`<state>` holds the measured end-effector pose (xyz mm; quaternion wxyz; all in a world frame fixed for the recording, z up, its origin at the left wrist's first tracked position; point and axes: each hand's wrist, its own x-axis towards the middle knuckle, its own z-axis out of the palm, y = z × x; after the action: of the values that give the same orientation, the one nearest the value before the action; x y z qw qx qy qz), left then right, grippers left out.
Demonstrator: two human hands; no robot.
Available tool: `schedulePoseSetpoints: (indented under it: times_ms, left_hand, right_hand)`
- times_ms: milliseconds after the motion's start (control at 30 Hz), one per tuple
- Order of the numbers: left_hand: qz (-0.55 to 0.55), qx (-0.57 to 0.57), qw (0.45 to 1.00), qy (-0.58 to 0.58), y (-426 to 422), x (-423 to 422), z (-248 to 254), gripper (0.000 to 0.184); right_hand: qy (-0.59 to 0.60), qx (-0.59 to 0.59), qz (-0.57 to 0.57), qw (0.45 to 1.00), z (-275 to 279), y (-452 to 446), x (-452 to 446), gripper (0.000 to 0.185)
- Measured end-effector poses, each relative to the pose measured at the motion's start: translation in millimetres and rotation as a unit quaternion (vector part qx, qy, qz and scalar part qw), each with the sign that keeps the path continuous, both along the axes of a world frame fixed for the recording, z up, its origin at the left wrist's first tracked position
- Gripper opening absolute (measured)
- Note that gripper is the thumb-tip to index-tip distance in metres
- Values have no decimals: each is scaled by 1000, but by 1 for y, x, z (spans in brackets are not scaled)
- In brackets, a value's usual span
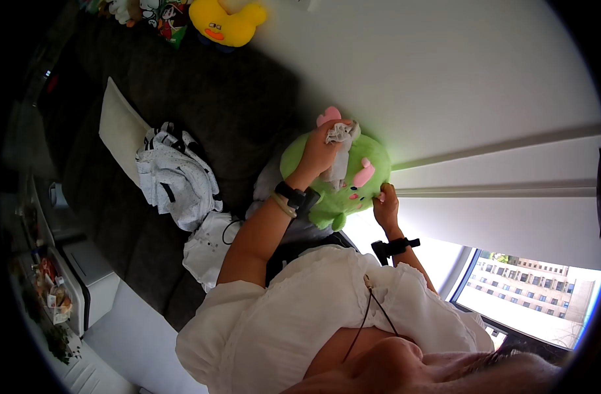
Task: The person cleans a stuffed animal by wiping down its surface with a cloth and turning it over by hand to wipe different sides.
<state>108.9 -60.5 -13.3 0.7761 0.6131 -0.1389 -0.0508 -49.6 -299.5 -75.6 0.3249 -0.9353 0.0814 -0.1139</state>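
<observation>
While my left hand (320,151) grips a thin, crumpled, pale grey cloth (340,163) against the soft, round, green plush toy (374,150), my right hand (387,208) pinches its right edge. The toy is by the smooth white wall (458,85), right of the speckled white cloth bundle (175,174).

- So the left hand (320,152) has a crumpled pale cloth (342,139) bunched in its fingers, pressed against a big green plush toy (372,152) with pink bits
- Right hand (386,209) looks to be pinching the plush's edge, just beside its face
- Way left of the left hand: speckled backpack (175,180) on a dark couch (202,98), with a cream cushion (120,131) partly behind it
- Yellow plush (231,23) sits well beyond the left hand, up and to the left
- Window (530,289) is off to the right of the right hand, kinda nearer the body
</observation>
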Motion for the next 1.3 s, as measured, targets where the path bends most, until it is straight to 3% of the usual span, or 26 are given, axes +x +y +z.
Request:
schedulePoseSetpoints:
  times_ms: [33, 133, 233, 367, 500, 600, 700, 767, 900, 1000, 1100, 1200, 1300]
  left_hand:
    - [-7, -11, 1000, 8, -7, 6, 4, 34]
    - [-33, 83, 989, -116, -30, 14, 8, 30]
    - [-60, 219, 945, -235, -41, 14, 2, 32]
    - [-97, 334, 925, -154, -29, 40, -17, 28]
    - [-21, 494, 844, -206, -2, 65, -45, 23]
    - [56, 498, 837, -220, 23, 56, -12, 26]
    - [178, 359, 886, -234, 34, 42, 5, 36]
    - [205, 307, 885, -283, 37, 23, 12, 43]
    - [128, 252, 890, -357, 32, -36, 13, 48]
    - [54, 264, 876, -401, 17, -48, -9, 47]
    - [77, 315, 868, -376, 19, -29, -14, 40]
    - [86, 386, 866, -306, 39, -1, -51, 33]
    - [-11, 543, 827, -144, 74, 23, -100, 30]
  right_hand:
    - [2, -1, -2, 1000, 1, 1, -1, 22]
    - [-2, 1, -7, 1000, 3, 3, -1, 21]
    - [1, 5, -3, 1000, 2, 4, 1, 21]
    - [10, 30, 9, 999, 11, 6, -1, 23]
    - [3, 30, 13, 999, 17, 12, 1, 25]
    - [-9, 11, 21, 1000, 20, 12, 5, 23]
    - [-7, 18, 8, 1000, 23, 16, 7, 22]
    - [-4, 23, 6, 1000, 22, 16, 8, 23]
    - [-3, 22, 1, 1000, 19, 15, 7, 25]
    - [-11, 18, 7, 1000, 15, 15, 8, 25]
    - [-10, 16, 14, 1000, 16, 12, 8, 25]
    - [-1, 17, 19, 1000, 18, 11, 9, 24]
    - [0, 10, 21, 1000, 17, 11, 9, 24]
